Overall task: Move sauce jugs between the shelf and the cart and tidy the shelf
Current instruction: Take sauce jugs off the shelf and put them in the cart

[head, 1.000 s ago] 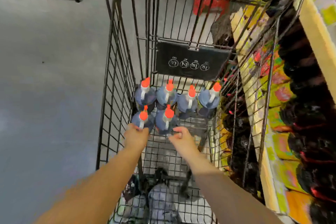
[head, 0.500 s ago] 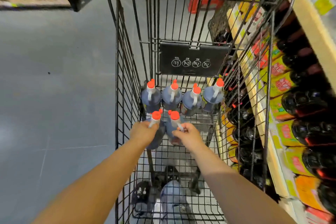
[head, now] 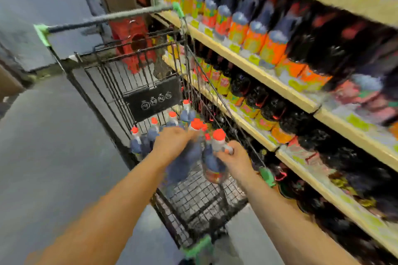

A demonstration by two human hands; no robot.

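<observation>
Leftmost lay the grey floor (head: 53, 135), on which the wire cart (head: 103, 92) stood parallel to the shelf, close enough for short transfers. A row of four jugs (head: 154, 129), red-capped, stood at the cart's far end just beside the black flap (head: 153, 98), packed side by side so none could tip. The left hand (head: 172, 144) covered the top of the left jug (head: 185, 163). Motion blur and the back of the hand hid the fingers, but the jug hung beneath it above the cart's mesh bottom, so the grip was judged to be curled round the neck or handle. Just beside it, the right jug (head: 212, 161) hung upright from the right hand (head: 234, 160), whose grip was wrapped round the moulded handle below the cap, the natural hold for a heavy vessel. Both jugs sat near the cart's right wall. Beyond it ran the shelf (head: 258, 75), its tiers crowded with dark bottles (head: 254, 34), the probable destination.
</observation>
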